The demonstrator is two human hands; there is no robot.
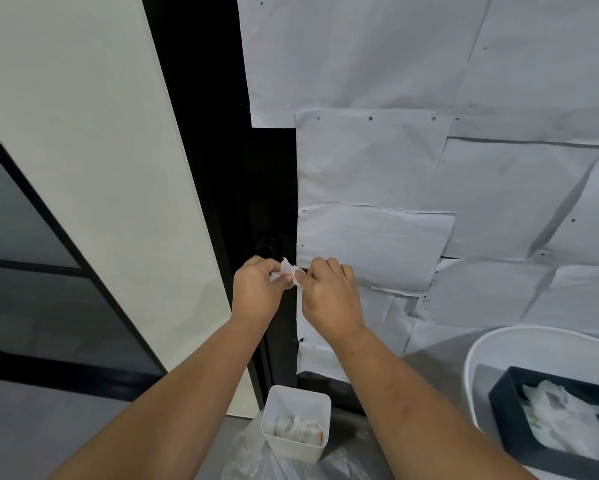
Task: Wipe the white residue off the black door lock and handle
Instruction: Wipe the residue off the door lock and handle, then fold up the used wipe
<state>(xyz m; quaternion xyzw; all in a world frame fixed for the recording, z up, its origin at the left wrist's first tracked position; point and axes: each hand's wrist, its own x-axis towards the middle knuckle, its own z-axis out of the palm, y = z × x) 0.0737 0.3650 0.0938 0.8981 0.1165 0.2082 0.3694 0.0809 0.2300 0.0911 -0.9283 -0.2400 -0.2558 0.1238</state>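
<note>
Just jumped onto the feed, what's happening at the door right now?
A person stands at the black door lock, holding a small white wipe between the left hand and right hand, just below the lock's round knob. The wipe sits bunched in the fingers, not pressed flat on the lock. Paper sheets cover the door. Below sit a white tub and a dark tray, both holding wipes.

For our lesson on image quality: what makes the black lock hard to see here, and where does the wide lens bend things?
Head view: the black door lock sits in deep shadow, its detail lost; the small white wipe between the hands is bright; straight door edges lean and curve toward the frame borders; the round white tub looks slightly smeared.
</note>
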